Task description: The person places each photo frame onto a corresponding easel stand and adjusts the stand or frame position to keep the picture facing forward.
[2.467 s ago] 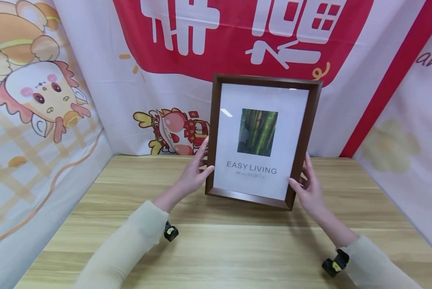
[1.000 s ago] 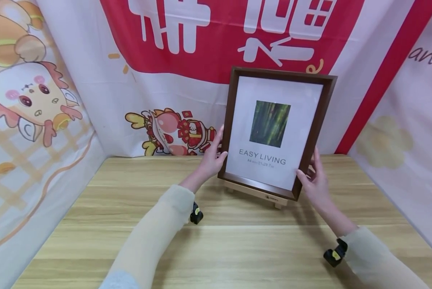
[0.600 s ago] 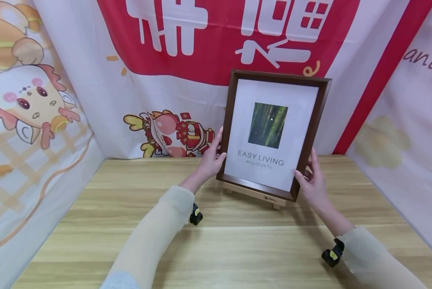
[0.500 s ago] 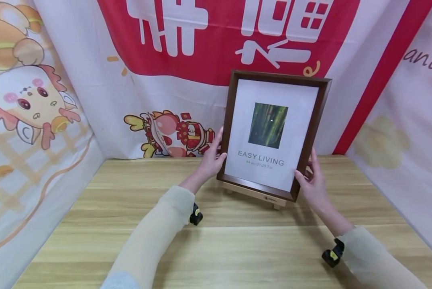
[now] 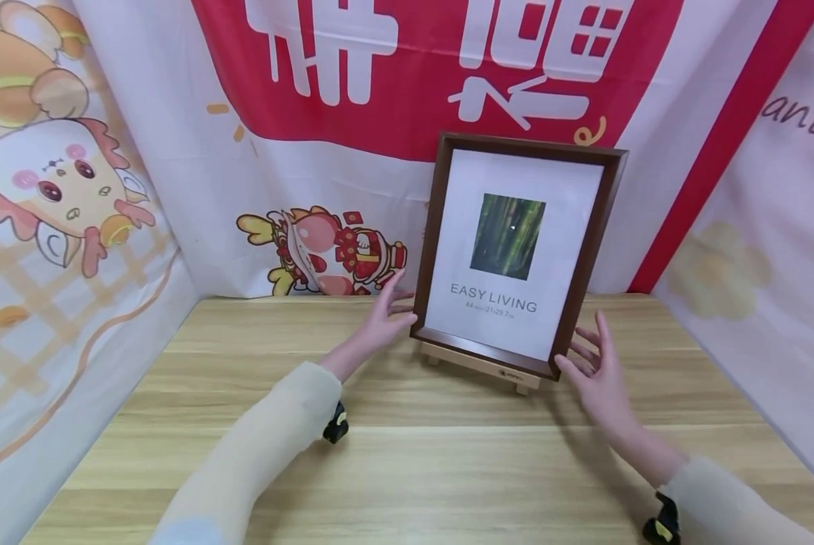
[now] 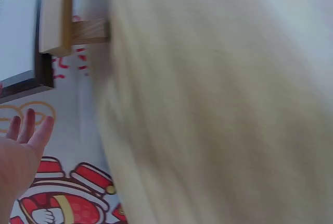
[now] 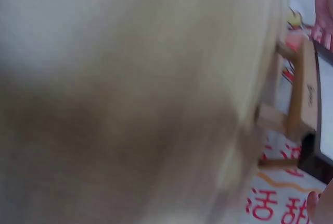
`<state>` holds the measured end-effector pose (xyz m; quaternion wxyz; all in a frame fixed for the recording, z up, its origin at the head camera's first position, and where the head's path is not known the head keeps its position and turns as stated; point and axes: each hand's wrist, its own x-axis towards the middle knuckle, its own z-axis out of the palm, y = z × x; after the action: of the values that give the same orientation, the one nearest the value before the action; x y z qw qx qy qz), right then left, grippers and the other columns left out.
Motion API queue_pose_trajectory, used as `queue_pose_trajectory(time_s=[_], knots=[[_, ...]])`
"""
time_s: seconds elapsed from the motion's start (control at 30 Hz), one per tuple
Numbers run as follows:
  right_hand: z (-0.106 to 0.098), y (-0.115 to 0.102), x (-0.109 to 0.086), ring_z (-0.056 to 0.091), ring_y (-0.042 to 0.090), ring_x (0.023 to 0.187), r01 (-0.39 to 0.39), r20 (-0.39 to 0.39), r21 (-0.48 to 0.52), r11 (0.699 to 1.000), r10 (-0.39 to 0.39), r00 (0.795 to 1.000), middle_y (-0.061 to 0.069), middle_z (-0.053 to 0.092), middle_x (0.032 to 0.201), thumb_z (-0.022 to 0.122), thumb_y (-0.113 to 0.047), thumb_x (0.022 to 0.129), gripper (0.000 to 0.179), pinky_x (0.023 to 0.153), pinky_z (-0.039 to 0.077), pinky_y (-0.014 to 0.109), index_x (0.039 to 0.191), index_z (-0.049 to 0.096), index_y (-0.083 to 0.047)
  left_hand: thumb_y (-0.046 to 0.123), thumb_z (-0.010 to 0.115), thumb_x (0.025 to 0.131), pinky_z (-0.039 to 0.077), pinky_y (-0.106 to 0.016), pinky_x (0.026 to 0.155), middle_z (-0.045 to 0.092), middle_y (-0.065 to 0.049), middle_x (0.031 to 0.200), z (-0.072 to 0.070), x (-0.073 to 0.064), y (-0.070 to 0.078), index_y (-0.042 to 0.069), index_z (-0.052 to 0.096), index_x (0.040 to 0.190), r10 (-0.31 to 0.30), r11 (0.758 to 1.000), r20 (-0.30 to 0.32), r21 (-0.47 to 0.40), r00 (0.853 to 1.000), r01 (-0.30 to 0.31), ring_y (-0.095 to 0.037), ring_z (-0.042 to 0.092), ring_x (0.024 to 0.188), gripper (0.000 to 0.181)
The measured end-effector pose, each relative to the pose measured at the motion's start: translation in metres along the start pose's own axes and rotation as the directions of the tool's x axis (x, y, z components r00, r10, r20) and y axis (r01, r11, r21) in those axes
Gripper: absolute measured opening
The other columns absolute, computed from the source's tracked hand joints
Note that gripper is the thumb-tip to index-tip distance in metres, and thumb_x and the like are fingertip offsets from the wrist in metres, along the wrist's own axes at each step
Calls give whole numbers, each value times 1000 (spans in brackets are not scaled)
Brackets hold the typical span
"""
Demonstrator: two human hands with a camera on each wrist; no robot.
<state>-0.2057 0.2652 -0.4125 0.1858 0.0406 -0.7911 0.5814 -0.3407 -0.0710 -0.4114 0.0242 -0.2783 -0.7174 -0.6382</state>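
Observation:
A brown picture frame (image 5: 516, 250) with a bamboo picture and "EASY LIVING" print leans back on a small wooden easel (image 5: 478, 366). Only the easel's front ledge and short feet show in the head view. Beside the frame's lower left edge is my left hand (image 5: 380, 322), fingers spread; its thumb tip is very near the edge, and contact is unclear. My right hand (image 5: 603, 382) is by the lower right corner with fingers extended, gripping nothing. In the left wrist view, the left hand (image 6: 21, 156) appears apart from the frame (image 6: 18, 31).
The easel stands on a wood-grain table (image 5: 407, 469). Behind it hangs a printed cloth (image 5: 325, 174) with red and white lettering, close to the frame. Patterned cloth walls border the left (image 5: 60, 303) and right (image 5: 775, 265) sides.
Earlier both hands carried the frame back onto the easel and held its sides. Since half a second ago they have let go, moving down and outward; the frame stays on the easel.

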Motion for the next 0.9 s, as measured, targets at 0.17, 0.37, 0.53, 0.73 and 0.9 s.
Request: queue_pose_trajectory(time_s=[0.17,0.37,0.53,0.73,0.9], knots=[[7,3,-13,39,43,130,-86,25,41,995,85,996,24,28,148,66,-4,92,99,94,45,17,157,-4,-30,-12,63,86,48,-52,95,36,-28,146,0,-16,-7,22,11,157,-176,984,40,7,984,176,-47,49,120,94],[22,9,-19,38,50,129,-161,53,74,984,157,986,28,20,150,64,1,92,102,84,48,13,156,-10,-30,-12,64,84,55,-45,87,36,-27,146,14,-24,-16,34,14,156,-308,951,45,-9,950,309,-41,56,114,99],[34,14,-19,49,48,118,-168,49,68,984,165,985,27,25,146,62,7,91,103,82,53,18,155,-8,-33,-19,61,82,55,-38,88,35,-30,145,27,-24,-19,28,13,156,-312,948,44,-58,949,314,-39,58,111,100],[39,16,-18,52,42,116,-194,29,41,980,193,981,24,25,147,57,8,92,102,80,54,19,154,-9,-39,-20,59,82,57,-42,82,31,-30,148,33,-24,-19,28,12,157,-326,939,37,-103,945,328,-39,60,106,100],[40,15,-17,51,45,117,-188,32,33,982,187,982,25,25,147,56,10,92,102,81,53,20,154,-8,-41,-19,59,83,58,-45,77,33,-28,148,32,-24,-17,31,11,156,-344,935,30,-86,939,345,-33,64,96,101]])
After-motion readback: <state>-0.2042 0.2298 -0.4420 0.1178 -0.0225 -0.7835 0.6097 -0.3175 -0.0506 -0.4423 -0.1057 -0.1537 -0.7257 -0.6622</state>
